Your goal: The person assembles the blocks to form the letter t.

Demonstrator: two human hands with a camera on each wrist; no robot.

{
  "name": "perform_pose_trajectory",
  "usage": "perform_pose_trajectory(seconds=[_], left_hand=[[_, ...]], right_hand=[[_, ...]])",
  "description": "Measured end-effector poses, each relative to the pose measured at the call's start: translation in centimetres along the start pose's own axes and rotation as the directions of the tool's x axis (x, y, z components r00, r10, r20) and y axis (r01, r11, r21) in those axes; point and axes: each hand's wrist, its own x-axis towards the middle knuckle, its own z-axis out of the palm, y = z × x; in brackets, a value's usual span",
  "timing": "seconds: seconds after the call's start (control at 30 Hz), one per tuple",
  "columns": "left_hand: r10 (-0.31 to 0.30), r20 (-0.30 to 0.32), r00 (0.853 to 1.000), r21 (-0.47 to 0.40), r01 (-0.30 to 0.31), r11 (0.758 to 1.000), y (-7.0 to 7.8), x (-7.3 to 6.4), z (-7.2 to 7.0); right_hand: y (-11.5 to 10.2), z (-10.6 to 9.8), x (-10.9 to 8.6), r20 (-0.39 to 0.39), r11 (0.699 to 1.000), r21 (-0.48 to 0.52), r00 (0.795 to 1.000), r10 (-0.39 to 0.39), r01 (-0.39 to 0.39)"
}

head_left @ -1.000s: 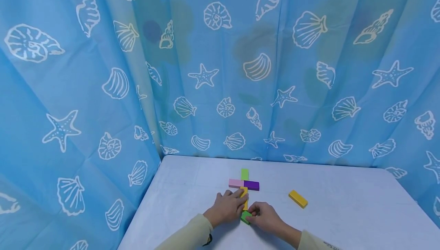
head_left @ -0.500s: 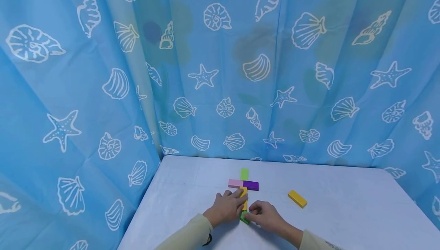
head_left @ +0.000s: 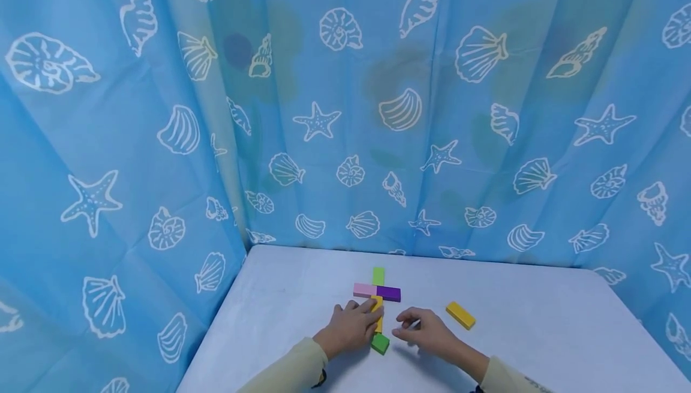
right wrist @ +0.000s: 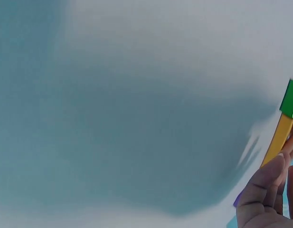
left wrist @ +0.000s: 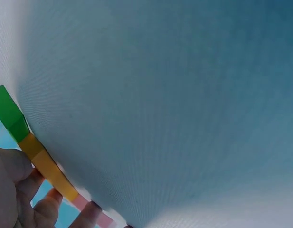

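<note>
Small coloured blocks form a cross on the white table. A light green block (head_left: 378,276) tops it, a pink block (head_left: 364,290) and a purple block (head_left: 388,293) form the arms, and a yellow section (head_left: 378,326) runs toward the person. At the near end a green block (head_left: 380,344) sits slightly turned against the yellow. My left hand (head_left: 348,328) rests spread along the yellow section, fingertips on it; thumb and fingers lie beside it in the left wrist view. Right of the green block, my right hand (head_left: 426,334) is off the blocks, fingers loosely bent, holding nothing.
A loose yellow block (head_left: 460,315) lies tilted to the right of the cross. Behind the table (head_left: 540,321) and along its left side hangs a blue curtain (head_left: 345,111) printed with white shells and starfish.
My right hand has let go of the green block and drawn away to the right. The left hand stays on the yellow section. The head view has shifted slightly.
</note>
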Motion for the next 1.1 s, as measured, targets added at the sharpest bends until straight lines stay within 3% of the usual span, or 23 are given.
perform_pose_trajectory(seconds=[0.23,0.57,0.8,1.1], left_hand=[[-0.007,0.018,1.0,0.007,0.007,1.0,-0.2,0.2,0.3],[-0.02,0.024,1.0,0.031,0.019,0.999,0.0,0.1,0.6],[0.018,0.016,1.0,0.045,-0.019,0.999,0.1,0.5,0.6],[0.011,0.008,1.0,0.039,-0.011,0.999,0.1,0.1,0.0]], right_hand=[[0.0,-1.2,0.0,-0.004,1.0,-0.014,1.0,0.004,-0.004],[0.5,-2.6,0.3,-0.066,0.999,-0.053,0.998,0.007,-0.01],[1.7,-4.4,-0.2,-0.129,0.994,-0.086,0.99,0.055,-0.066],[2.7,-6.2,0.0,-0.171,0.996,-0.085,0.985,0.024,-0.039]])
